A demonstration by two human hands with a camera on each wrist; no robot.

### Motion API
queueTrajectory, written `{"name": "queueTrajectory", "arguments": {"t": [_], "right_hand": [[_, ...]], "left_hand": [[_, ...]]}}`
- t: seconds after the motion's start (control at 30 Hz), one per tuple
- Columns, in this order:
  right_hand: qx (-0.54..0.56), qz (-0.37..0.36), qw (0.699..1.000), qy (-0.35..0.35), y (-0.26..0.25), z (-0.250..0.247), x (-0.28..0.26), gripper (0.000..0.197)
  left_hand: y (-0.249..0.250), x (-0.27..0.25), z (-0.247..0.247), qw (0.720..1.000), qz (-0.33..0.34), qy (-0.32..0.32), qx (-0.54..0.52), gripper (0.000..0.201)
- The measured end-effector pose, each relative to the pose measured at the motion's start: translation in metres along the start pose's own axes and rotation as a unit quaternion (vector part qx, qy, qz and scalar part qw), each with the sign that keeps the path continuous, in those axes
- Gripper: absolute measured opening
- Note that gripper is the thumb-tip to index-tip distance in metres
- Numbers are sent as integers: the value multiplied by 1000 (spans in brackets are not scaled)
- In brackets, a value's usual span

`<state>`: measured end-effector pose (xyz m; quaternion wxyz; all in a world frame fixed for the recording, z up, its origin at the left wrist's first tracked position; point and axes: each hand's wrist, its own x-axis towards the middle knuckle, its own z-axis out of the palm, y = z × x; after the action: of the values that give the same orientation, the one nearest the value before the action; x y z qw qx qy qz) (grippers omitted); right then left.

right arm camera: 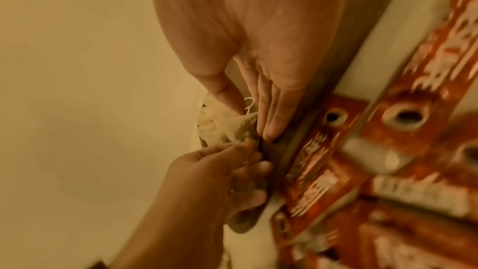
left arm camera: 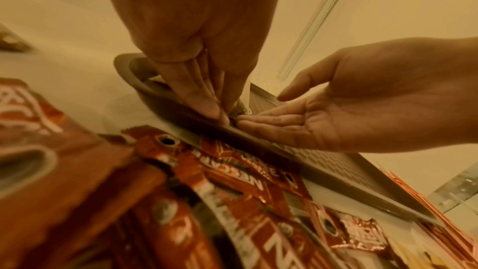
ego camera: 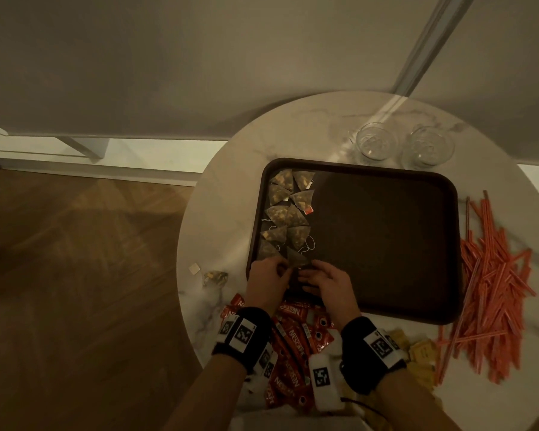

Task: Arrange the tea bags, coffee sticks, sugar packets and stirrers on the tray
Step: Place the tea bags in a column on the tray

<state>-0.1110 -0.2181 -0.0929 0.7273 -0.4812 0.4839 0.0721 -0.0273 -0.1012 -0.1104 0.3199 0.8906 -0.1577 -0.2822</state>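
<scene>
A dark brown tray point(ego camera: 386, 244) lies on the round marble table point(ego camera: 224, 213). Several pyramid tea bags point(ego camera: 285, 213) form a column along the tray's left side. At the near left corner, my left hand point(ego camera: 280, 265) pinches the nearest tea bag point(right arm camera: 240, 130) between thumb and fingers. My right hand point(ego camera: 308, 275) is beside it with straight fingers, its thumb and fingertips touching the same bag. One more tea bag point(ego camera: 215, 278) lies on the table left of the tray. Red coffee sticks point(ego camera: 293, 346) are piled under my wrists. Yellow sugar packets point(ego camera: 417, 349) and orange stirrers point(ego camera: 492, 290) lie to the right.
Two empty glasses point(ego camera: 375, 144) point(ego camera: 427, 147) stand behind the tray. A small white tag point(ego camera: 194, 269) lies near the table's left edge. The wall is close behind the table, and wooden floor point(ego camera: 75, 275) lies to the left. The tray's middle and right are bare.
</scene>
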Motion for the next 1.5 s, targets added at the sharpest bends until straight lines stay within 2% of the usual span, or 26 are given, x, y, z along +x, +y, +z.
{"name": "queueTrajectory", "arguments": {"t": [0.1,0.23,0.37,0.5,0.53,0.6,0.67,0.7,0.77,0.83,0.93,1.17,1.27,1.4,1.5], "right_hand": [[81,12,997,4,-3,11,0,50],[110,21,994,4,-10,11,0,42],[122,19,991,44,-6,3,-1,38],[158,17,987,29,-5,12,-7,42],[162,11,986,25,-5,14,-9,42],[167,3,986,22,-8,14,-12,41],[159,-1,987,23,-8,10,-20,36],[149,-1,988,24,-7,7,-25,32],[122,-2,992,24,-1,0,-36,22],[84,-11,996,20,5,-5,-47,18],[20,-33,999,11,15,-11,-63,16],[-86,-93,992,-16,37,-2,-91,14],[-137,-126,982,-19,44,8,-97,14],[-196,-164,963,-80,46,19,-110,37],[-168,-139,968,-121,48,20,-119,31]], "left_hand": [[1,-6,-8,1000,1,0,0,19],[-6,-24,-30,999,15,2,49,19],[-25,-38,-65,997,26,53,43,11],[-58,-41,-97,993,18,105,46,6],[-68,-40,-102,993,9,109,52,12],[-88,-37,-108,991,8,96,91,33],[-101,-35,-109,990,2,49,135,46],[-106,-34,-107,987,3,31,156,45],[-112,-33,-103,984,20,27,175,28],[-113,-33,-105,988,18,43,147,5],[-108,-38,-109,994,-1,58,95,17],[-74,-76,-95,992,51,103,-52,8],[-37,-103,-83,988,64,80,-117,11],[-2,-128,-65,980,87,54,-170,15],[13,-140,-55,976,104,24,-191,12]]}}
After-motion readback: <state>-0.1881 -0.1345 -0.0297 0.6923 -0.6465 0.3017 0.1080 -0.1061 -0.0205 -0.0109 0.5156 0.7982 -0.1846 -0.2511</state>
